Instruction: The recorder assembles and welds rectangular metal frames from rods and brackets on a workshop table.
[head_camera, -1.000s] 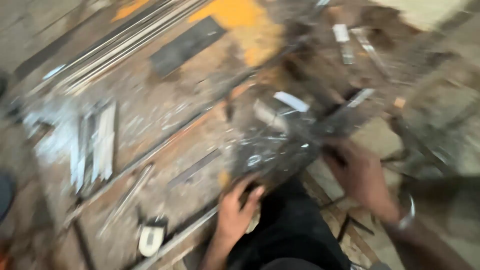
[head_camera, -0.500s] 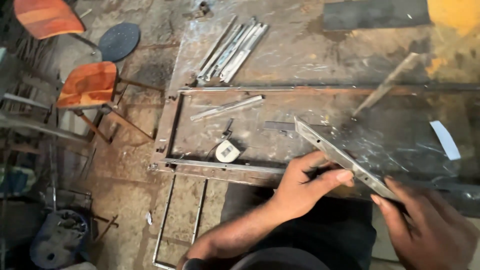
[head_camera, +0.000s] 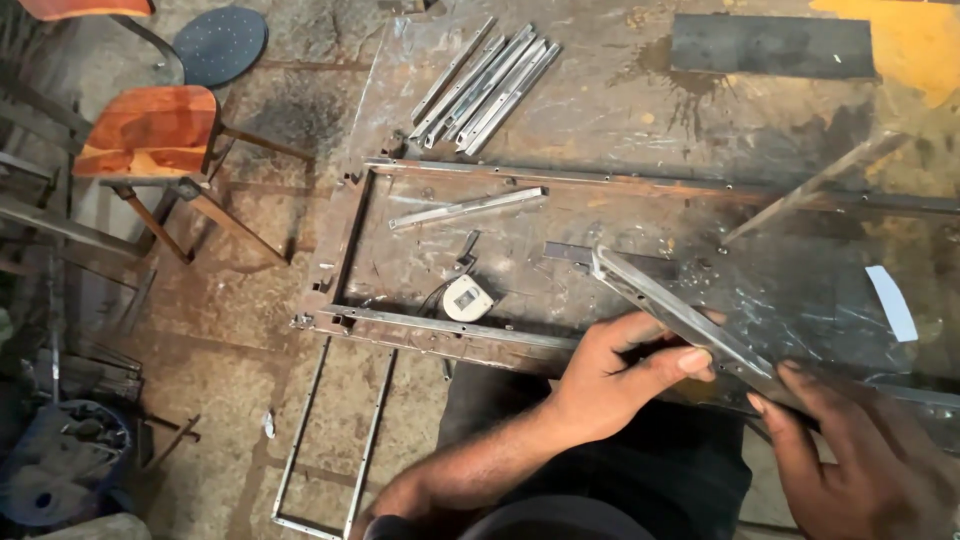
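Both my hands hold one long grey metal strip (head_camera: 640, 288) with holes along it, tilted from upper left to lower right above a rusty rectangular metal frame (head_camera: 352, 228). My left hand (head_camera: 615, 375) grips the strip near its middle, thumb on top. My right hand (head_camera: 865, 450) holds its lower right end. A sheet of clear glass or plastic (head_camera: 850, 270) with a white sticker (head_camera: 892, 302) lies over the right part of the frame.
A round tape measure (head_camera: 467, 297) and a short metal bar (head_camera: 468, 208) lie inside the frame. A bundle of several metal strips (head_camera: 485, 85) lies beyond it. Two orange stools (head_camera: 150, 130), a blue round seat (head_camera: 220, 45) and a thin frame (head_camera: 335, 435) occupy the floor on the left.
The view swung sharply from a blurred scene to this steady one. Over the last half second my hands and the strip stayed nearly still.
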